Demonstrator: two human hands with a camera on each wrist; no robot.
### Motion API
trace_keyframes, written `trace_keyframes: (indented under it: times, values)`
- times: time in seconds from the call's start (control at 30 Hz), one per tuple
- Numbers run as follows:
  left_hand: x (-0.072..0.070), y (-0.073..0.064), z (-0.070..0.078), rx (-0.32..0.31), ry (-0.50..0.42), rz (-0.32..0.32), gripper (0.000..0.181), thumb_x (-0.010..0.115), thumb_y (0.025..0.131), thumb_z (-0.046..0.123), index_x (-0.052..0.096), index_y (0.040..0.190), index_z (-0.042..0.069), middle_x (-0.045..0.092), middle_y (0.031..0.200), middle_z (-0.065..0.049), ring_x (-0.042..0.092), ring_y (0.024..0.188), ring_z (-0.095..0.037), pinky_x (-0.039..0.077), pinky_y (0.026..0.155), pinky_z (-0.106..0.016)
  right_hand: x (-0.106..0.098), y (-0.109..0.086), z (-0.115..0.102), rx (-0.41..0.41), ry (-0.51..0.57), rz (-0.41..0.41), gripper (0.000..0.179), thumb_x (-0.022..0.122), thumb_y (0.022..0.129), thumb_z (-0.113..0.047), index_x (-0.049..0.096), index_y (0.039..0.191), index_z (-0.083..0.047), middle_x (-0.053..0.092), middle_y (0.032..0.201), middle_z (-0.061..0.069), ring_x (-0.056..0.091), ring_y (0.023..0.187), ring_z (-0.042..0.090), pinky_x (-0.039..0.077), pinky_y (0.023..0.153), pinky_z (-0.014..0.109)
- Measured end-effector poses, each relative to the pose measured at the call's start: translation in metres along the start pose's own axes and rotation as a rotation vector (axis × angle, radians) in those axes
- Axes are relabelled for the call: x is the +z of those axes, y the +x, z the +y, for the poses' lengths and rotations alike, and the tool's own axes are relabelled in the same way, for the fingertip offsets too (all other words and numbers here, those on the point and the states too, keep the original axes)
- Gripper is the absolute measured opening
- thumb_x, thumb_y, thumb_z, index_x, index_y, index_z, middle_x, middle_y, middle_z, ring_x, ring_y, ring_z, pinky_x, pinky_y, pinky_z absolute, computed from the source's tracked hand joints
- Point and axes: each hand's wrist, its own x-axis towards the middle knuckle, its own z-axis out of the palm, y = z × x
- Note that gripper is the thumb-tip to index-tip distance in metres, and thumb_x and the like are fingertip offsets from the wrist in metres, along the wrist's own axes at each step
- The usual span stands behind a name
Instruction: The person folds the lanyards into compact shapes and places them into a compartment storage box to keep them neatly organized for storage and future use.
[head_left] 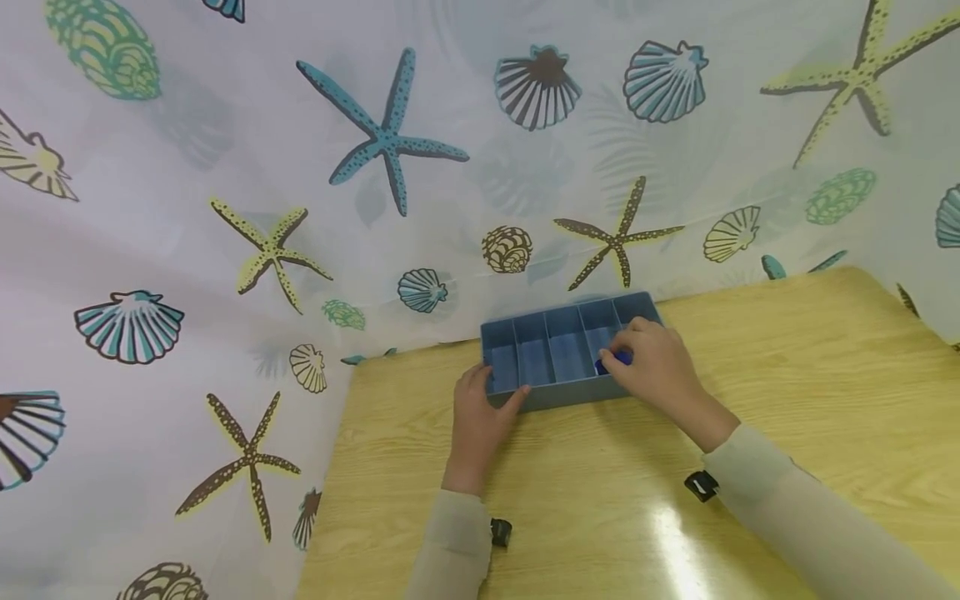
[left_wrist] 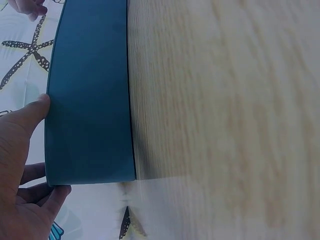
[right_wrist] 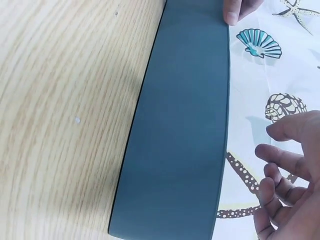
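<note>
A blue divided box (head_left: pixel 543 398) with several compartments in a row stands at the back of the table. My left hand (head_left: pixel 480 421) grips its left front corner, thumb on the front rim and fingers around the left end. In the left wrist view that hand (left_wrist: pixel 25 150) shows at the box's edge. My right hand (head_left: pixel 652 362) is over the right part of the box. Right below its fingertips, a small dark blue object (head_left: pixel 617 361) shows in the second compartment from the right. The right wrist view shows the right hand's fingers (right_wrist: pixel 282 157) loosely bent and apart, with nothing between them.
The wooden table (head_left: pixel 570 492) extends in front of the box and to both sides. Behind and to the left hangs a white cloth (head_left: pixel 450 225) printed with shells and starfish. A small black device (head_left: pixel 702 486) sits at the right sleeve, another (head_left: pixel 501 532) at the left.
</note>
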Motion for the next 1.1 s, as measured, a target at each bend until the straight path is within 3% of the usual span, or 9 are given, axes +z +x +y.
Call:
trace_keyframes:
  times: [0.17, 0.27, 0.4, 0.53, 0.87, 1.1]
  values:
    - [0.002, 0.001, -0.001, -0.027, 0.007, -0.019, 0.077, 0.08, 0.094, 0.049, 0.058, 0.146, -0.003, 0.052, 0.156, -0.023, 0.046, 0.149, -0.039, 0.046, 0.119, -0.054, -0.007, -0.001, -0.002, 0.003, 0.05, -0.014, 0.012, 0.081, 0.092, -0.018, 0.081, 0.085, -0.008, 0.064, 0.078, 0.005, 0.05, 0.066, 0.017, 0.044, 0.062, 0.035]
    - [0.003, 0.001, -0.001, -0.028, 0.01, -0.02, 0.077, 0.08, 0.094, 0.049, 0.058, 0.147, -0.002, 0.052, 0.157, -0.022, 0.046, 0.149, -0.039, 0.047, 0.119, -0.053, -0.01, -0.002, -0.004, 0.0, 0.062, -0.028, 0.011, 0.081, 0.092, -0.017, 0.08, 0.086, -0.007, 0.065, 0.081, 0.006, 0.053, 0.068, 0.018, 0.047, 0.062, 0.036]
    - [0.005, 0.0, -0.002, -0.016, 0.012, -0.017, 0.076, 0.08, 0.094, 0.049, 0.058, 0.146, -0.002, 0.053, 0.155, -0.022, 0.047, 0.148, -0.039, 0.047, 0.118, -0.054, -0.014, -0.008, -0.003, -0.027, 0.035, -0.032, 0.013, 0.083, 0.09, -0.018, 0.08, 0.091, -0.005, 0.07, 0.09, 0.01, 0.064, 0.08, 0.029, 0.056, 0.072, 0.048]
    - [0.007, 0.001, -0.001, -0.005, 0.008, -0.014, 0.075, 0.08, 0.095, 0.048, 0.058, 0.145, -0.003, 0.055, 0.154, -0.023, 0.048, 0.147, -0.04, 0.047, 0.118, -0.055, -0.021, -0.018, 0.001, -0.027, 0.005, -0.071, 0.02, 0.081, 0.092, -0.021, 0.079, 0.099, -0.003, 0.072, 0.103, 0.015, 0.067, 0.095, 0.037, 0.058, 0.082, 0.054]
    - [0.008, 0.001, 0.0, 0.026, 0.045, -0.013, 0.071, 0.077, 0.097, 0.046, 0.059, 0.143, -0.005, 0.056, 0.151, -0.024, 0.05, 0.144, -0.041, 0.049, 0.117, -0.054, -0.045, -0.048, 0.021, -0.012, -0.053, -0.141, 0.045, 0.08, 0.094, -0.029, 0.071, 0.126, 0.002, 0.065, 0.136, 0.028, 0.059, 0.127, 0.051, 0.049, 0.103, 0.07]
    - [-0.001, -0.015, 0.011, 0.125, 0.16, 0.005, 0.064, 0.079, 0.097, 0.042, 0.064, 0.137, -0.006, 0.057, 0.148, -0.027, 0.056, 0.136, -0.044, 0.056, 0.107, -0.055, -0.052, -0.067, 0.028, -0.023, -0.118, -0.209, 0.071, 0.077, 0.095, -0.047, 0.059, 0.147, -0.003, 0.05, 0.155, 0.029, 0.046, 0.141, 0.054, 0.041, 0.106, 0.077]
